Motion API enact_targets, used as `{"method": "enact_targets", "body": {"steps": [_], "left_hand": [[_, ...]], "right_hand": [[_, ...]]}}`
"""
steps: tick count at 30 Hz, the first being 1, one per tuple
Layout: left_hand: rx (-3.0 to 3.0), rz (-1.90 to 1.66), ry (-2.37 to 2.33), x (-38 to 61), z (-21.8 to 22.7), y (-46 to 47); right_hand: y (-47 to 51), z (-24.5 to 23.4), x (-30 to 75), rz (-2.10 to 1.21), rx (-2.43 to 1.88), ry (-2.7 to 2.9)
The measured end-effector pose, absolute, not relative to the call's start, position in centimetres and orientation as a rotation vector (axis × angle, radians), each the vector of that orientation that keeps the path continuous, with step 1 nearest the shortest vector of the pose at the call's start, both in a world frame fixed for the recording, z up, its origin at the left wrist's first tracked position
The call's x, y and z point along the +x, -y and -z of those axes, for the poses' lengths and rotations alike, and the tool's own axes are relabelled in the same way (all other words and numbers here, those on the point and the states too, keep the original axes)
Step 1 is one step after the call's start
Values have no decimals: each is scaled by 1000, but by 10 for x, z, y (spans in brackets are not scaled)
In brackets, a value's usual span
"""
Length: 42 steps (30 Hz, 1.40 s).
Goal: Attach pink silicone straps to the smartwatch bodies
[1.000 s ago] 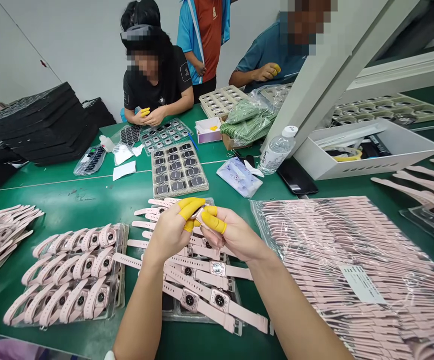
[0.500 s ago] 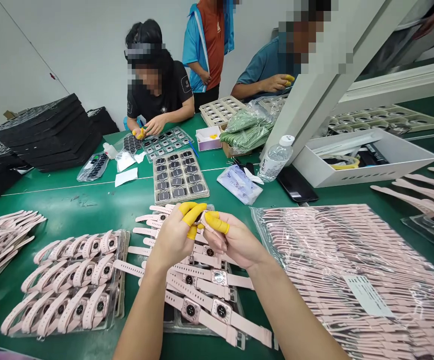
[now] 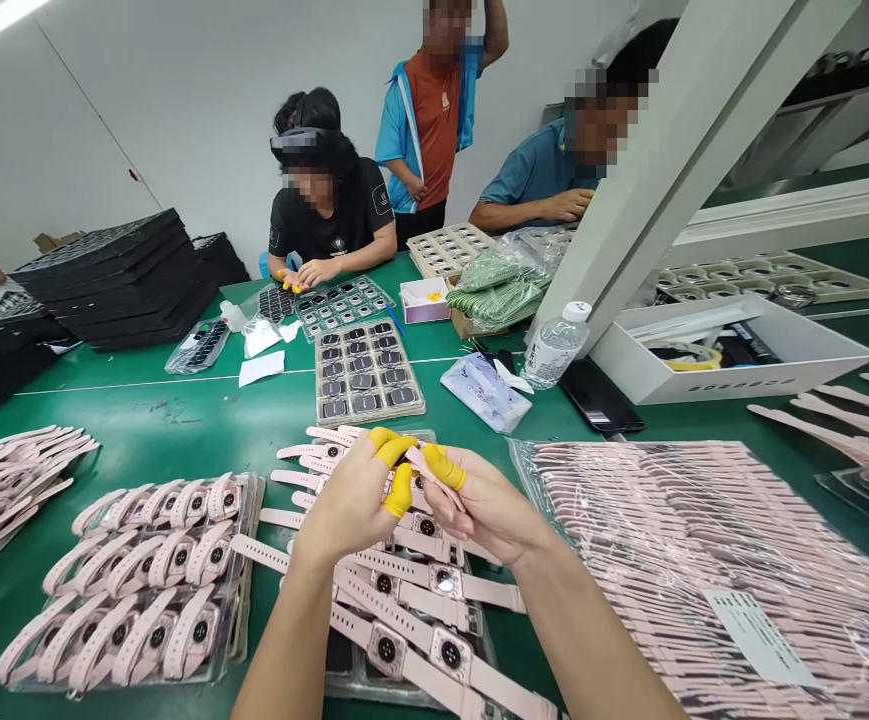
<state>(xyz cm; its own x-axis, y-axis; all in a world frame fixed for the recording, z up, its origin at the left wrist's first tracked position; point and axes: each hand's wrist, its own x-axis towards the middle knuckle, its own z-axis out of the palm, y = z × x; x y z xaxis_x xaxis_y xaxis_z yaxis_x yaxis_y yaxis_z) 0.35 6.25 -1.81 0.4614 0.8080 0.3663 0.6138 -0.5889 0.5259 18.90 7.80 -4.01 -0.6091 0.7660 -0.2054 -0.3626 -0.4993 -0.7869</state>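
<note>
My left hand (image 3: 351, 500) and my right hand (image 3: 483, 505) are raised close together above a tray of pink-strapped smartwatches (image 3: 434, 600). Yellow finger cots cover several fingertips on both hands. A short pink watch strap (image 3: 438, 478) is pinched between my hands, its end running across my right thumb. My fingers hide where my left hand grips it. Below my wrists, the square watches lie with their straps overlapping. A second clear tray of pink-strapped watches (image 3: 153, 585) lies to the left, and a large clear bag of pink straps (image 3: 704, 570) lies to the right.
On the green workbench (image 3: 141, 400) are a tray of black watch faces (image 3: 369, 372), a water bottle (image 3: 560, 345) and a white box (image 3: 734, 355). Stacked black foam sheets (image 3: 111, 275) rise at left. Two seated co-workers (image 3: 329, 210) (image 3: 546, 190) handle items across the bench.
My hands have moved slightly closer together and lower in the view. The whole scene has shifted as my head turned, and the strap remains between my fingers.
</note>
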Motion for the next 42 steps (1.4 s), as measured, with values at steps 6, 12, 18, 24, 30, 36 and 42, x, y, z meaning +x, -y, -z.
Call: {"method": "enact_targets", "body": {"steps": [6, 12, 18, 24, 30, 36, 42], "left_hand": [[2153, -1026, -1134, 1, 25, -67], [1881, -1427, -1181, 14, 25, -66], [1469, -1789, -1166, 10, 26, -71], [1126, -2051, -1222, 0, 28, -75], [1060, -2138, -1271, -3, 24, -76], [1697, -1339, -1231, 9, 32, -71], [2234, -1118, -1164, 11, 37, -67]], "right_hand": [[-78, 39, 189, -1978, -738, 1024], [-73, 42, 185, -1912, -669, 1132], [-71, 44, 189, -2190, -709, 1214], [-74, 43, 197, -2152, -887, 1385], [-81, 42, 214, -2025, -995, 1420], [-79, 38, 205, -1815, -928, 1311], [-71, 33, 190, -1845, -845, 1223]]}}
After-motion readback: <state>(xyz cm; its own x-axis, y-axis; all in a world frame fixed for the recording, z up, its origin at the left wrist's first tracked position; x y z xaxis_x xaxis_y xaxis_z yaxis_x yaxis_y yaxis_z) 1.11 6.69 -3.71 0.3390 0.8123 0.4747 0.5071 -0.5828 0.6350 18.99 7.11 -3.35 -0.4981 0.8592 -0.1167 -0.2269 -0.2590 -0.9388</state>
